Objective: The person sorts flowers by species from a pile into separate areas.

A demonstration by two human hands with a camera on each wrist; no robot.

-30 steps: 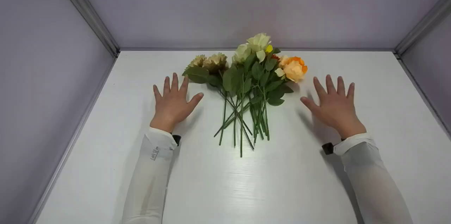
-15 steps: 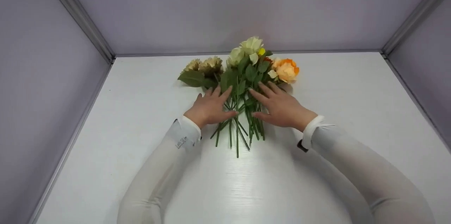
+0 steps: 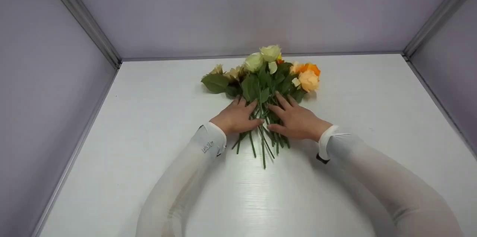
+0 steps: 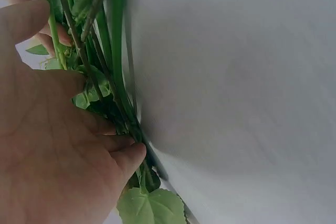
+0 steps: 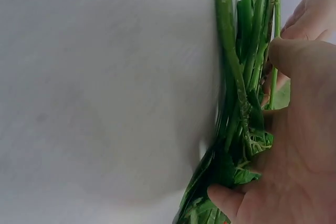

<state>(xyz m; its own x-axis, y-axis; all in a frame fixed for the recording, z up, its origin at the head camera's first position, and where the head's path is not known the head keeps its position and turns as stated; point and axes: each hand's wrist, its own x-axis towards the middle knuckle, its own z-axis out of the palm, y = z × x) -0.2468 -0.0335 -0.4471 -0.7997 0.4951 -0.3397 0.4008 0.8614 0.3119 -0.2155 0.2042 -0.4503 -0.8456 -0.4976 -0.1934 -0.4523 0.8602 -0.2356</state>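
Observation:
A bunch of long-stemmed flowers lies near the back of the white table. Its blooms are pale cream roses (image 3: 254,62), orange-peach flowers (image 3: 309,80) and beige flowers (image 3: 234,73), above green leaves (image 3: 215,83). My left hand (image 3: 235,118) presses the bunch from the left with spread fingers. From the other side, my right hand (image 3: 298,120) touches it, fingers extended among the stems. Between the two thumbs, the green stems (image 3: 264,153) fan toward me. Both wrist views show stems (image 4: 119,45) beside the palms, and thick cut ends (image 5: 224,3) on the right.
The white tabletop (image 3: 238,203) extends in front of the flowers and to both sides. A pale back wall (image 3: 223,9) rises just behind the blooms, with side walls and grey metal corner posts (image 3: 80,15) at left and right.
Both hands have come in from the sides onto the stems. In the last half second the left hand has pushed the beige flowers and stems rightward, drawing the bunch closer together.

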